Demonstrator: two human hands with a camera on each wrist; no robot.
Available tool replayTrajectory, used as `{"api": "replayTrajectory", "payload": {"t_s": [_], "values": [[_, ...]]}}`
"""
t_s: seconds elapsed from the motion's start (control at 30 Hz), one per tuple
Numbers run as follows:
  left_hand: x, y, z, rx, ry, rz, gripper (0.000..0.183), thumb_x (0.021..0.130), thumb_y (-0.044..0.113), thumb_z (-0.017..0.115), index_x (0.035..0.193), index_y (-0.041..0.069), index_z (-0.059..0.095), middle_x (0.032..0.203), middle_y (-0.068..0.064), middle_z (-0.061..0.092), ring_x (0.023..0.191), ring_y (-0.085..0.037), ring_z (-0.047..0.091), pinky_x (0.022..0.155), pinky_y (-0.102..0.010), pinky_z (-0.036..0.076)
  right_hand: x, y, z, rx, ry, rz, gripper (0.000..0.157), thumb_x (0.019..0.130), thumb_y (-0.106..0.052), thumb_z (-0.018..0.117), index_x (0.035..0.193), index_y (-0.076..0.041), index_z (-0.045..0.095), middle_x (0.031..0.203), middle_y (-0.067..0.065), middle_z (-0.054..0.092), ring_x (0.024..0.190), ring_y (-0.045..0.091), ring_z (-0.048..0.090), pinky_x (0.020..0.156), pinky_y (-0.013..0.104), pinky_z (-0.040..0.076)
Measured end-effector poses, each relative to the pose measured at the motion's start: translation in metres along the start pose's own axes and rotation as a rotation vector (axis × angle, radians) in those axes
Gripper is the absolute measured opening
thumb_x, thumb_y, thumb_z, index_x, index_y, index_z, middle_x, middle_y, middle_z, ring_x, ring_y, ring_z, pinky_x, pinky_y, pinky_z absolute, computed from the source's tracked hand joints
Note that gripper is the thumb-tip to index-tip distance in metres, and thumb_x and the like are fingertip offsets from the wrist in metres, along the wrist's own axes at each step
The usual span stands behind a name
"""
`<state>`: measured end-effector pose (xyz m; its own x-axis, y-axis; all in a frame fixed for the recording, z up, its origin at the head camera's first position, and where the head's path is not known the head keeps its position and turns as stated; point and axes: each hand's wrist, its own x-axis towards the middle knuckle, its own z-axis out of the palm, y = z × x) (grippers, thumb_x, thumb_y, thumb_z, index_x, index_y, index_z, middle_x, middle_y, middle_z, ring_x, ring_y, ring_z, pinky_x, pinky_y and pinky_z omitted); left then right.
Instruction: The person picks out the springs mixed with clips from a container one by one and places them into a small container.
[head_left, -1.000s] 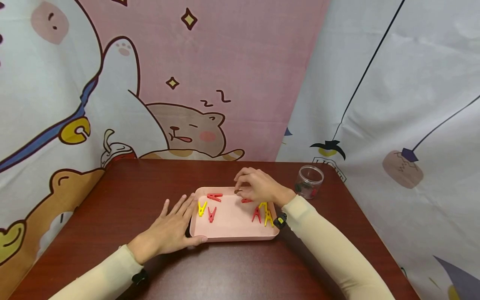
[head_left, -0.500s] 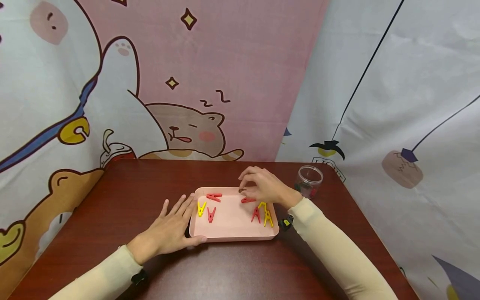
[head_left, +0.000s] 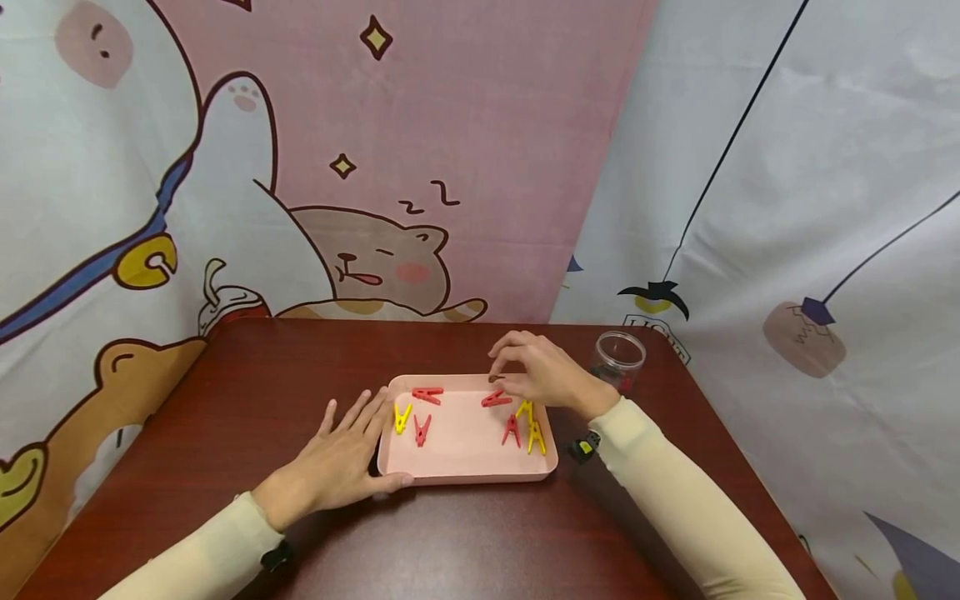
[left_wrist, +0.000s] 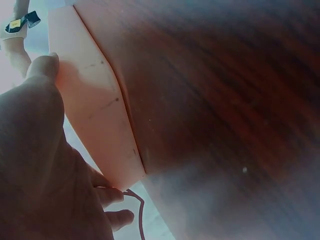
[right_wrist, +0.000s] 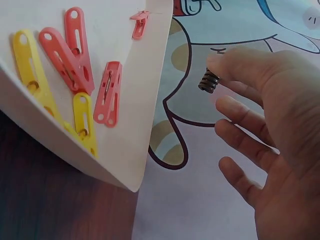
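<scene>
A shallow pink tray (head_left: 465, 454) lies on the table with several red and yellow clothespins in it. On its left side are a red clothespin (head_left: 422, 431) and a yellow clothespin (head_left: 402, 419); another red clothespin (head_left: 496, 399) lies near the right back. My left hand (head_left: 330, 467) rests against the tray's left edge, fingers spread and straight, thumb at the front corner. Above the tray's back right rim, my right hand (head_left: 547, 377) pinches a small dark coil spring (right_wrist: 208, 81) between thumb and index finger. Its other fingers are loosely bent and hold nothing.
A clear round jar (head_left: 621, 354) stands behind and right of the tray, with some red and dark pieces inside. The brown table (head_left: 480, 542) ends at a patterned cloth backdrop (head_left: 480, 125).
My right hand has moved to the right with the spring pinched in it, uncovering more of the red clothespin beneath. The left hand and the tray keep their places.
</scene>
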<state>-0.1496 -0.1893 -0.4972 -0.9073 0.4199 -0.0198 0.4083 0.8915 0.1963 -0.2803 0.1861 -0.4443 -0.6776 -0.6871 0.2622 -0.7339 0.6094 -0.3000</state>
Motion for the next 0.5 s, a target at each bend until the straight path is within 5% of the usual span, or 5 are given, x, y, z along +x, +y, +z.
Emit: {"api": "replayTrajectory", "payload": {"t_s": [0.5], "values": [[-0.001,0.001,0.000,0.009,0.016,0.003,0.134,0.097,0.099,0.059,0.185,0.004,0.027,0.195,-0.019,0.024,0.180,-0.049,0.029,0.136,-0.089,0.020,-0.017,0.010,-0.012,-0.021,0.024,0.022,0.012,0.100,-0.023,0.094,0.110,-0.027,0.088,0.141,0.005,0.078,0.136,0.030,0.072,0.119,0.067,0.056]]}}
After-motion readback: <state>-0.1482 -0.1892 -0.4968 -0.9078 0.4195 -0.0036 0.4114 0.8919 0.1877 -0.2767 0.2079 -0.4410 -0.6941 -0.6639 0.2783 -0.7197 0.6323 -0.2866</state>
